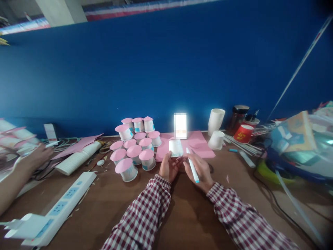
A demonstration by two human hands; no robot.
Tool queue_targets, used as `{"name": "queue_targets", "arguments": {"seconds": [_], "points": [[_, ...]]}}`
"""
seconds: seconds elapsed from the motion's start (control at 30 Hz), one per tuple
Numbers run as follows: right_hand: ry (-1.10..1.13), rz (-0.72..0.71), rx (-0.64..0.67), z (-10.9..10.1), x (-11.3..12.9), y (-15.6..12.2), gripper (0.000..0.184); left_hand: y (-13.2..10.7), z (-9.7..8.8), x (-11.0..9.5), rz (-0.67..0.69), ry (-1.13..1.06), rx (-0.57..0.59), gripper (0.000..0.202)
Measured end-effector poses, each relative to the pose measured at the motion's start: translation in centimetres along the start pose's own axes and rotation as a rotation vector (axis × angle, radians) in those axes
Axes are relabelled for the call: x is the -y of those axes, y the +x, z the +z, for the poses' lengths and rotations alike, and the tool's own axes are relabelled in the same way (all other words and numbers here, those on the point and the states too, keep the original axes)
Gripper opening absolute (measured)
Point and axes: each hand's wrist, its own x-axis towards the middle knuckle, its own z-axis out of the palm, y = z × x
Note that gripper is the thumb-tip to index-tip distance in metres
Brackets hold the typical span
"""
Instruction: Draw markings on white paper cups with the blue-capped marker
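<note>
My left hand [168, 168] is closed round a small white paper cup [176, 148] with blue print, held upside down just above the brown table. My right hand [199, 170] grips a white glue stick [193, 166] with a blue end, its tip pointing toward the cup. A pink paper sheet [197, 144] lies on the table just beyond both hands. To the left stands a pile of several upturned cups with pink paper tops [135, 149].
A white power strip [56, 208] lies at the front left. Another person's hand [36, 158] works at the far left beside lying stacks of white cups [78, 158]. Upright white cups [215, 126], a dark jar [238, 118], red cups [244, 133] and plastic bags [299, 146] crowd the right.
</note>
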Motion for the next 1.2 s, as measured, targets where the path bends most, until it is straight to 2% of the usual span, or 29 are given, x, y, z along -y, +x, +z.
{"name": "queue_targets", "arguments": {"seconds": [0.23, 0.4, 0.53, 0.67, 0.77, 0.97, 1.2], "points": [[-0.036, 0.140, -0.015, 0.0, -0.2, 0.0, 0.026, 0.3, -0.5, 0.4, 0.043, 0.087, 0.072, 0.025], [-0.048, 0.204, -0.075, 0.1, -0.2, 0.1, 0.025, 0.6, -0.7, 0.9, 0.164, 0.230, 0.015, 0.030], [-0.002, 0.164, -0.153, -0.5, 0.4, 0.2, 0.026, 0.3, -0.6, 1.1, 0.239, 0.378, 0.022, 0.032], [0.005, 0.081, -0.132, -1.2, 1.0, 0.4, 0.024, -0.1, -0.5, 1.2, 0.267, 0.545, 0.078, 0.039], [-0.012, 0.092, -0.126, -1.2, 1.2, 0.4, 0.019, -0.3, -0.4, 1.2, 0.324, 0.665, 0.040, 0.042], [-0.006, 0.239, -0.146, -0.7, 1.3, -0.1, 0.012, 0.0, -0.4, 1.4, 0.391, 0.802, -0.055, 0.045], [-0.023, 0.180, -0.102, -0.5, 1.0, 0.0, 0.011, 0.5, -1.0, 1.6, 0.386, 0.737, -0.095, 0.052]]}}
